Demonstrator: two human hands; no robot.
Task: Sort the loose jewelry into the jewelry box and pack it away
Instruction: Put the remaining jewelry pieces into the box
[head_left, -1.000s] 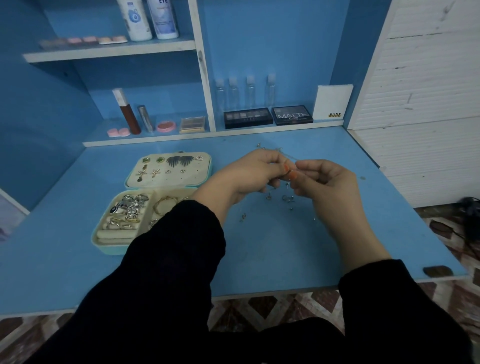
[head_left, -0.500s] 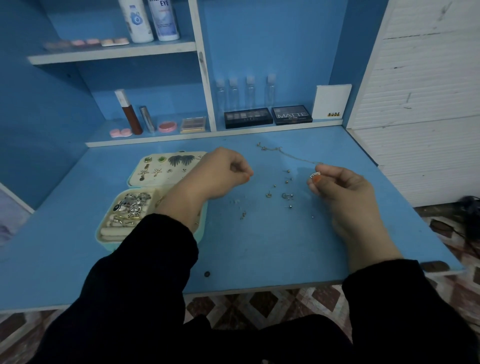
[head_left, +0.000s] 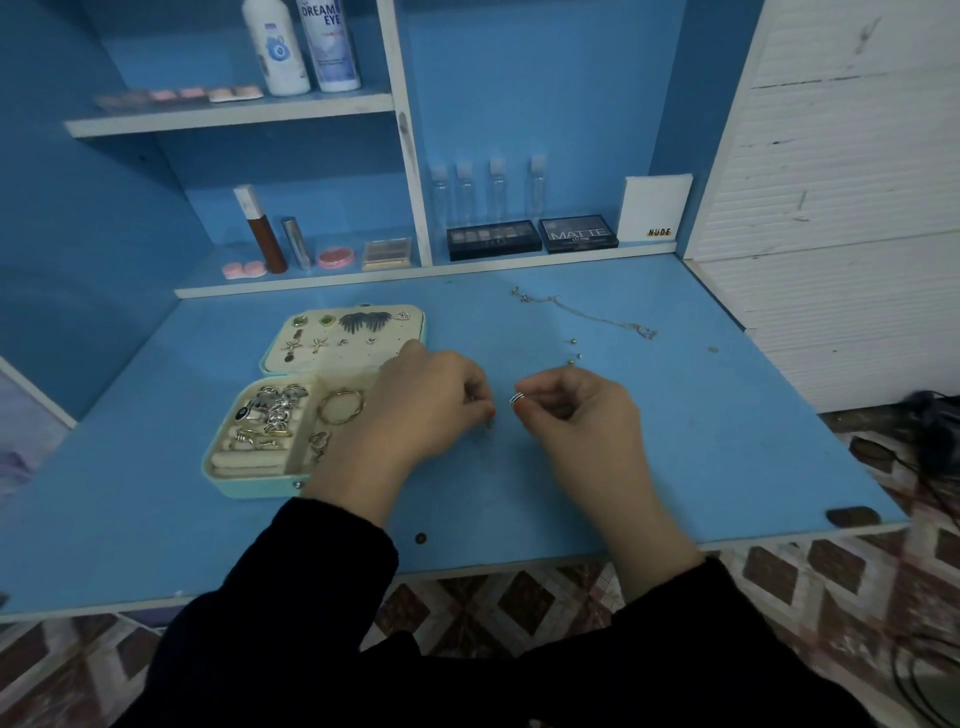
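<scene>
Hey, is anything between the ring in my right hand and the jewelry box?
Yes. Your left hand is directly between the ring, pinched in your right hand, and the open jewelry box. Nothing else visible lies on that path, and the box's compartments are uncovered.

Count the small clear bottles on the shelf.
4, upright in a row on the lower shelf: leftmost bottle, second, third, rightmost. None seems hidden.
</scene>
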